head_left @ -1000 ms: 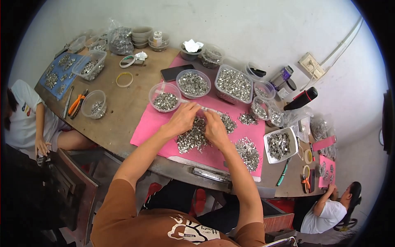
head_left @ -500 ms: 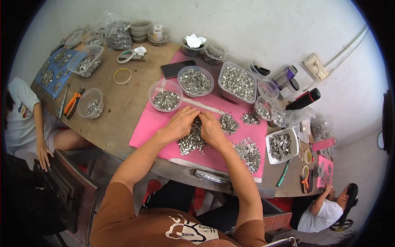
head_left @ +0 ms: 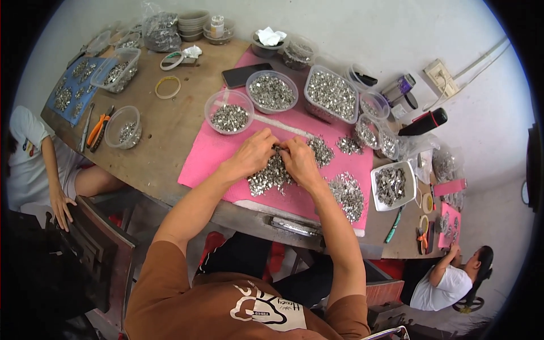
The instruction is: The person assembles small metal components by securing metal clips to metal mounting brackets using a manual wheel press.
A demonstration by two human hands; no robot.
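Observation:
My left hand (head_left: 255, 153) and my right hand (head_left: 299, 162) come together above a pile of small shiny metal pieces (head_left: 269, 178) on a pink cloth (head_left: 211, 156). Both have their fingers closed in a pinch, fingertips nearly touching. A small dark bit shows between them, too small to make out. Beyond my left hand stands a round clear tub (head_left: 229, 116) partly filled with metal pieces. Smaller heaps of the same pieces (head_left: 321, 152) lie to the right of my right hand, with a larger heap (head_left: 345, 198) nearer the cloth's front edge.
A fuller round tub (head_left: 272, 93), a rectangular tub (head_left: 331, 96) and a phone (head_left: 246, 76) line the back. To the right are a white tray (head_left: 412, 181) and a green-handled tool (head_left: 393, 225). Orange pliers (head_left: 98, 131) lie left. People sit at both sides.
Both hands have lifted a little from the pile and their fingertips now pinch together above it. The whole view has shifted slightly.

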